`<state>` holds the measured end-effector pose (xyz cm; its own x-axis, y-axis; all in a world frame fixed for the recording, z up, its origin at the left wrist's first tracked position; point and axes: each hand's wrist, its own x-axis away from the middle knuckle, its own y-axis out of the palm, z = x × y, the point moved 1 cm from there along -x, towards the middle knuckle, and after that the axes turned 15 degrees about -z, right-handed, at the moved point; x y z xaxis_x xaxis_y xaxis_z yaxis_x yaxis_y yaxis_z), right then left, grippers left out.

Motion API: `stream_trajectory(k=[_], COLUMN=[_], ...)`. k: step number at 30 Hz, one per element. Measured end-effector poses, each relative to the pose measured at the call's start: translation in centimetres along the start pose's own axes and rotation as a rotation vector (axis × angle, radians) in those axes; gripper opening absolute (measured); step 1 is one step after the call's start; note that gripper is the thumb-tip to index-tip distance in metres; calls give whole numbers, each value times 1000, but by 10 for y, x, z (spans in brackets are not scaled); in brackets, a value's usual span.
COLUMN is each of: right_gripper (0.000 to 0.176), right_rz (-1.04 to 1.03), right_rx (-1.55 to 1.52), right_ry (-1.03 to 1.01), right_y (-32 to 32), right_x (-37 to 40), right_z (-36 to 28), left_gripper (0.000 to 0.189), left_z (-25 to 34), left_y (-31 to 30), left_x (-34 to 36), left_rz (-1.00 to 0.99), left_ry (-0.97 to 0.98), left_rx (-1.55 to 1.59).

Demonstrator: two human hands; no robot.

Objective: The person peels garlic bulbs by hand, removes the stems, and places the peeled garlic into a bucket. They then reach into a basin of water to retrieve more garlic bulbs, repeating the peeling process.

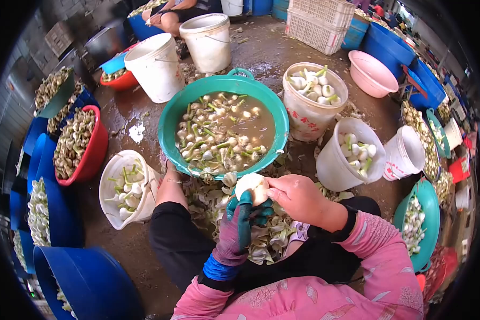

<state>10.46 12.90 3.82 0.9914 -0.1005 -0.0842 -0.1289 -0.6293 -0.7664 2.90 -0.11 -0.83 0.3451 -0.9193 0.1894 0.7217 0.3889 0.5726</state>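
My left hand (239, 224), in a purple and green glove, is closed around a large white garlic bulb (249, 186). The bare fingers of my right hand (302, 199) are pinched against the bulb's right side; whether they also hold a small tool or a piece of skin is hidden. Just beyond my hands stands a green basin (168, 146) of murky water, with many garlic bulbs (213, 141) floating in it, some with green stems. Peeled skins (261, 242) lie heaped on the ground between my legs, below the bulb.
White buckets of garlic stand at the left (105, 205) and right (338, 178), with another bucket (304, 120) behind. Two white buckets (153, 69) are farther back. A pink basin (372, 74) and stacked crates (317, 26) sit beyond. Blue tubs (90, 282) line the left. Another person (170, 21) sits at the back.
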Motion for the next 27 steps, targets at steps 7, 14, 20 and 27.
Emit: stream_trajectory(k=[7, 14, 20, 27], right_gripper=[11, 9, 17, 25], right_rz=[-37, -23, -339, -317], right_rx=[25, 225, 385, -292], right_ry=[-51, -30, 328, -23], right_y=[-3, 10, 2, 0], right_x=[22, 23, 2, -5], right_z=[-12, -12, 65, 28], left_gripper=[33, 38, 46, 41], left_z=[-2, -3, 5, 9], left_y=[18, 20, -22, -34], left_x=[23, 26, 23, 15], left_rz=[52, 143, -240, -252], left_ry=[258, 327, 129, 28], left_rx=[-246, -428, 611, 668])
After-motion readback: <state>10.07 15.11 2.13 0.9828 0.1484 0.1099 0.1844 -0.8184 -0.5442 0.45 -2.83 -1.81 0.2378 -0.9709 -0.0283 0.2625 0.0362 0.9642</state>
